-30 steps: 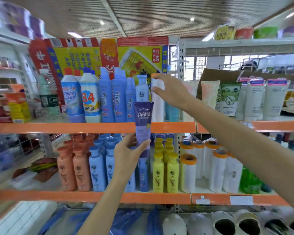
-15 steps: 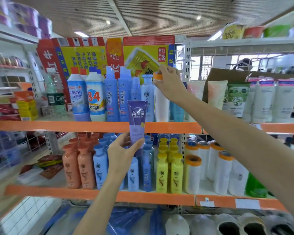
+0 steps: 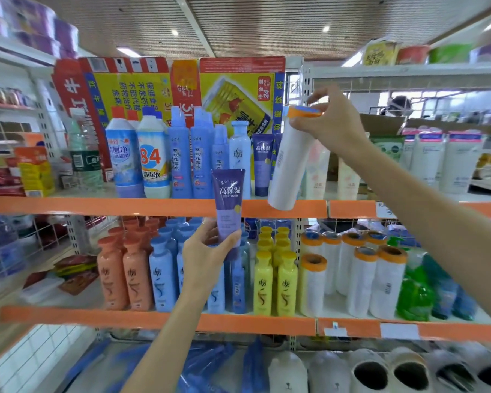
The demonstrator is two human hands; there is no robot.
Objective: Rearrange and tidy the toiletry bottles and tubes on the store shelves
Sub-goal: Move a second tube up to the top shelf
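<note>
My left hand [image 3: 207, 251] grips the lower end of a purple tube [image 3: 228, 199], held upright in front of the upper orange shelf edge [image 3: 97, 207]. My right hand [image 3: 332, 123] holds a white roll with an orange cap [image 3: 291, 163] by its top; the roll hangs tilted, off the upper shelf, its bottom in front of the shelf edge. Behind it a second purple tube [image 3: 262, 163] stands on the upper shelf beside blue bottles [image 3: 192, 163].
The lower shelf [image 3: 153, 320] holds orange bottles [image 3: 125, 273], blue bottles, yellow bottles [image 3: 275, 282] and several white orange-capped rolls [image 3: 360, 279]. White tubes [image 3: 437, 163] stand on the upper shelf at right. Cleaner bottles [image 3: 138, 160] stand at upper left. Slippers [image 3: 380, 373] lie below.
My right hand has lifted the white roll off the upper shelf and drawn it out toward me, tilted, uncovering a purple tube behind. My left hand keeps the purple tube about where it was.
</note>
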